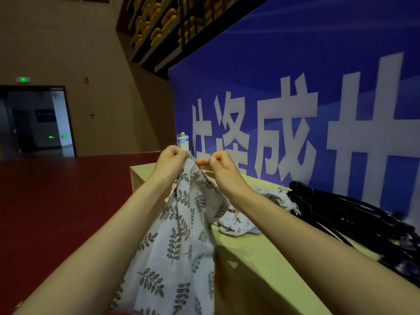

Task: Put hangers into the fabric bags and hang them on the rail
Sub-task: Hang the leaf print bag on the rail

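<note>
A white fabric bag with a grey leaf print (179, 242) hangs in front of me, held up by its top edge. My left hand (171, 161) pinches the left side of the bag's mouth. My right hand (219, 165) grips the right side, fingers closed around a thin hook or cord that pokes up there; I cannot tell which. A pile of black hangers (354, 214) lies on the table at the right. More patterned fabric bags (241, 221) lie crumpled on the table behind my right forearm. No rail is in view.
The pale wooden table (268, 258) runs from the middle to the lower right. A blue banner with large white characters (295, 110) stands right behind it. A small white bottle (183, 142) sits at the table's far corner. Red floor and a doorway (38, 121) lie left.
</note>
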The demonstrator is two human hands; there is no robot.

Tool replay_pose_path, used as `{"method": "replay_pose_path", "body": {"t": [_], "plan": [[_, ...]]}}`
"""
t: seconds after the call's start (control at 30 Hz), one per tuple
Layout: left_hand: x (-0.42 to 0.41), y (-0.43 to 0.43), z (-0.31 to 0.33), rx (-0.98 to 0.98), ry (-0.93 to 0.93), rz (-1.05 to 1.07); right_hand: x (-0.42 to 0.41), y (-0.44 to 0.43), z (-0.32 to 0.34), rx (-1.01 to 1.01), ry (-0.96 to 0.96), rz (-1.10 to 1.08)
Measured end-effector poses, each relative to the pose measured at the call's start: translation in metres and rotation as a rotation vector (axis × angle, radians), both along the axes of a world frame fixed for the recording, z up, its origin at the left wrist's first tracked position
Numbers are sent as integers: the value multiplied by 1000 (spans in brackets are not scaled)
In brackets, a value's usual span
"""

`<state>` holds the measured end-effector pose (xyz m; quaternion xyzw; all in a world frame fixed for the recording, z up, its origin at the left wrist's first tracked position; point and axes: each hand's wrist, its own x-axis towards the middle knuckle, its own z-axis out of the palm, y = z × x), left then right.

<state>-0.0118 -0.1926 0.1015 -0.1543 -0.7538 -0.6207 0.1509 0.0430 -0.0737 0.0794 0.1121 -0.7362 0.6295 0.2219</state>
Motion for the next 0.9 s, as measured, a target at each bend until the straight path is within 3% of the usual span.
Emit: {"method": "replay_pose_path", "body": {"t": [0.13, 0.2, 0.3, 0.4, 0.5, 0.57, 0.67, 0.73, 0.8, 0.9], "plan": [[-1, 3, 1, -57, 52, -23, 0, 5, -9, 79, -101, 5], [-5, 3, -1, -191, 98, 97, 2, 8, -15, 136, -151, 10], [-6, -1, -7, -588, 161, 439, 13, 10, -19, 244, -246, 26], [2, 5, -9, -700, 174, 526, 23, 12, -21, 424, -326, 20], [7, 14, -11, -742, 153, 560, 24, 12, -23, 435, -322, -7], [4, 17, -10, -586, 33, 465, 21, 14, -22, 404, -301, -63], [-9, 22, -13, 66, -334, 102, 19, 16, -23, 408, -269, -139], [-17, 26, -18, 325, -485, -44, 20, 17, -25, 413, -262, -158], [-23, 30, -24, 362, -531, -64, 20, 21, -29, 418, -261, -184], [-33, 36, -34, 233, -506, -68, 21, 28, -33, 456, -275, -238]]}}
